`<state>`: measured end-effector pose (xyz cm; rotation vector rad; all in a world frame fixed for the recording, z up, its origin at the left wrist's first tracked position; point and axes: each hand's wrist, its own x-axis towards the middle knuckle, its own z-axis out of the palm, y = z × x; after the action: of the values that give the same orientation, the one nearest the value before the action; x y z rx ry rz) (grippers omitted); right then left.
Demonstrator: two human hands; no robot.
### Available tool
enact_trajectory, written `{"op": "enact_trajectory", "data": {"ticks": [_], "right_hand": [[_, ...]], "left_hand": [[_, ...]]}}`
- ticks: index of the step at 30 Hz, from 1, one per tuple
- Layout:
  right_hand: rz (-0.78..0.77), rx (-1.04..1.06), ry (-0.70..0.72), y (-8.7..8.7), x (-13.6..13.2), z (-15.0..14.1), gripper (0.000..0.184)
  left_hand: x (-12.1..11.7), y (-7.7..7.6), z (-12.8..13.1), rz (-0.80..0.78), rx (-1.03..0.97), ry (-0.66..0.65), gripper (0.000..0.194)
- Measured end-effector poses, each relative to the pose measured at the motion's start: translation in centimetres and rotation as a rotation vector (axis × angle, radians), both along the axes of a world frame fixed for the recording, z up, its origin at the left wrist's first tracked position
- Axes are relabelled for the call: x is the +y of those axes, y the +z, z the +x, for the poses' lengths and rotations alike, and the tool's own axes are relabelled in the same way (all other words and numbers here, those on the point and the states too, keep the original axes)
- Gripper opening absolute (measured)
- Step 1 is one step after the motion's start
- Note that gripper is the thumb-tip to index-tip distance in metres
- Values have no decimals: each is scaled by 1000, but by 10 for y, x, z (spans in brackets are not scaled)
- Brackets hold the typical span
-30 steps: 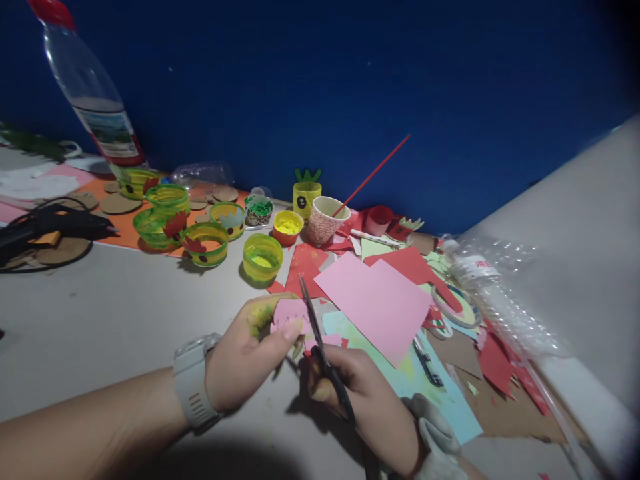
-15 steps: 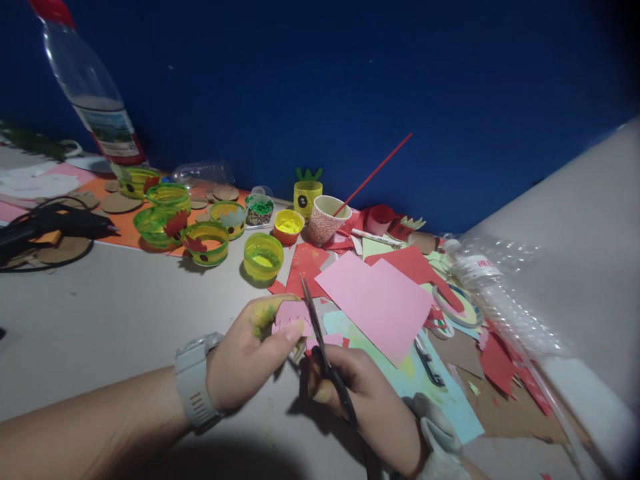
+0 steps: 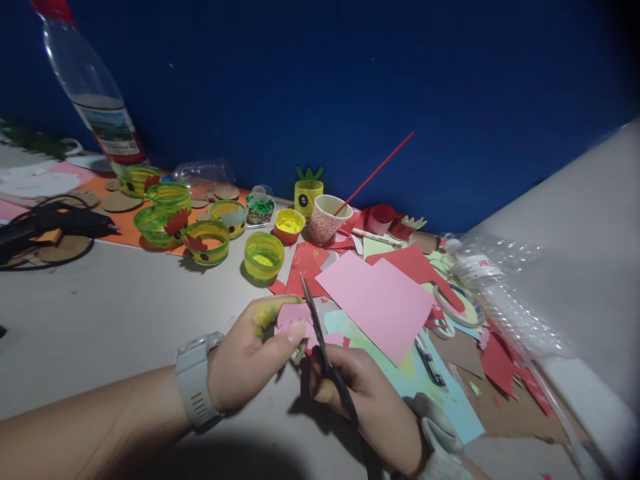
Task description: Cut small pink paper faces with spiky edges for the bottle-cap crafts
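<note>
My left hand [image 3: 250, 357], with yellow-green paint on the thumb and a pale watch on the wrist, pinches a small pink paper piece [image 3: 295, 316] with a jagged lower edge. My right hand [image 3: 367, 400] grips black scissors [image 3: 323, 350] whose blades point up and away, alongside the pink piece's right edge. Both hands hover just above the grey table [image 3: 115, 313], close together at the lower middle.
Pink paper sheets [image 3: 380, 300], red and pale scraps and a crushed clear bottle [image 3: 495, 293] lie to the right. Green cut bottle rings [image 3: 207, 241], paint pots [image 3: 263, 255], a patterned cup [image 3: 325, 219] with a red stick, a glue gun [image 3: 45, 223] and an upright bottle [image 3: 95, 100] stand behind.
Almost nothing moved. The pink piece has shifted slightly in my left fingers against the scissor blades; both hands stay where they were.
</note>
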<state>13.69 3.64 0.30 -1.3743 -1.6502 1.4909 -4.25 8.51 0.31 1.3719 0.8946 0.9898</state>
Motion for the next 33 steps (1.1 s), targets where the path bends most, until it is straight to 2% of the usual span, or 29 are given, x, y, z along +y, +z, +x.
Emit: {"op": "enact_trajectory", "data": {"ticks": [6, 11, 17, 20, 22, 26, 30, 33], "right_hand": [[-3, 22, -4, 1, -2, 0, 54], [-10, 48, -26, -1, -2, -1, 53], [-92, 218, -87, -5, -2, -2, 57], [-59, 250, -87, -3, -2, -3, 58], [-20, 250, -97, 0, -2, -4, 57], [51, 216, -242, 5, -2, -6, 43], [191, 147, -451, 5, 3, -8, 22], [238, 136, -430, 4, 6, -8, 20]], "left_hand": [[-2, -4, -2, -76, -33, -8, 26], [0, -1, 0, -54, -106, -91, 24], [1, 3, 2, -91, -169, -152, 27], [2, 2, 2, -125, -145, -128, 21], [3, 1, 2, -133, -132, -158, 21], [4, 0, 3, -132, -129, -229, 28], [3, 4, 4, -64, 5, -262, 35], [4, 6, 5, -26, 91, -319, 36]]}}
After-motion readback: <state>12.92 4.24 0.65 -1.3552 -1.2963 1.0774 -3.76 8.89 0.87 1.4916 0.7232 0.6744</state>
